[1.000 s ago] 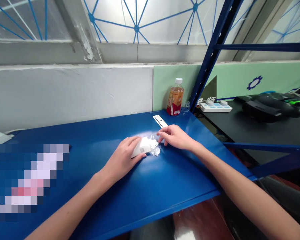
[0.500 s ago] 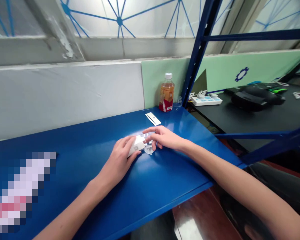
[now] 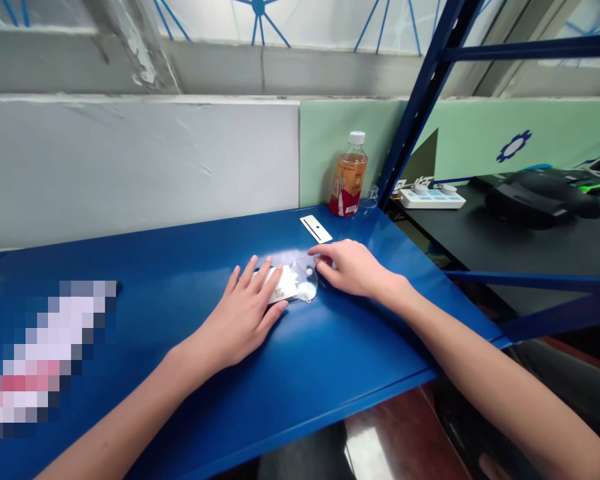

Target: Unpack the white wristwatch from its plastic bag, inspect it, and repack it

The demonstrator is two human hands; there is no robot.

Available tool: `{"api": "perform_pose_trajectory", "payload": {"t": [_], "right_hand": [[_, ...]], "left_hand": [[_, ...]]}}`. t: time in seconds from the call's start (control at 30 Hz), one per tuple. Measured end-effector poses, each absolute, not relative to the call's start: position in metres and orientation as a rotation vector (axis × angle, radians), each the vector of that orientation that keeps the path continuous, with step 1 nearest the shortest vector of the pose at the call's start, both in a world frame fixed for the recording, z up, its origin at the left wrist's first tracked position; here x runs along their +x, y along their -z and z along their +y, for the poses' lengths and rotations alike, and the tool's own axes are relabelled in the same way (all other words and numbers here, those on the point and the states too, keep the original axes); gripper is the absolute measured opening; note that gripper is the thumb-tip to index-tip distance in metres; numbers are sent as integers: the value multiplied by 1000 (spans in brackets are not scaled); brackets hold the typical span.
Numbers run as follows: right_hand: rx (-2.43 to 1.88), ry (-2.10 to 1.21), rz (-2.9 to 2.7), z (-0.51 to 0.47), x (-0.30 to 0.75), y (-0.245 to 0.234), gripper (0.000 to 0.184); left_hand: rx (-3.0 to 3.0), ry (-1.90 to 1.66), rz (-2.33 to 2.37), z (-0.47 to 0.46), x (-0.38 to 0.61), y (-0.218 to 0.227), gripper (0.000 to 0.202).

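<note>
My left hand [image 3: 247, 310] lies over a small white box [image 3: 286, 285] on the blue table, fingers spread and pointing away from me. The fingers cover the box's left part, and I cannot tell how firmly they press. Against the box's right end is a clear round plastic piece [image 3: 307, 270] with a whitish disc at its near edge. My right hand [image 3: 353, 267] is at the right side of this plastic, index finger stretched out and thumb apart from it. Whether its fingertips touch the plastic I cannot make out. Nothing shows in its grasp.
A flat white card [image 3: 316, 229] with a slot and a dark dot lies beyond my hands. Behind it stand a drink bottle [image 3: 349, 177] and a clear cup [image 3: 369, 197]. A blue metal post [image 3: 420, 107] rises at the right, beside a power strip [image 3: 433, 197]. A pixelated patch covers the left.
My left hand has gone from gripping the white box at its sides to lying spread over it. My right hand has drawn back rightward from the box, uncovering the clear plastic piece.
</note>
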State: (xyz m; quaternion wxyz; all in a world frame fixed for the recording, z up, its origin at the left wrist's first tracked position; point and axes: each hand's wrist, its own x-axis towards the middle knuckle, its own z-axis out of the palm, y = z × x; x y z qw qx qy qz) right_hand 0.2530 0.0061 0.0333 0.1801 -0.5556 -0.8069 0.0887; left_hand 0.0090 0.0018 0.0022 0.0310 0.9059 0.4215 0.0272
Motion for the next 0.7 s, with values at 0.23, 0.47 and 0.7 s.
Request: {"api": "perform_pose_trajectory", "payload": {"t": [0.23,0.47,0.7], "right_hand": [[-1244,-389,-2338,4,248,-30,33],[-1122,-343,-2464,1,244,-25,41],[-1027,-337,-2641,-8,242,-29,44]], "left_hand": [[2803,-156,1268,2,8,1,63],[2840,-188,1263,3,9,3,70],[2813,-188,1268,1,10,1,68]]}}
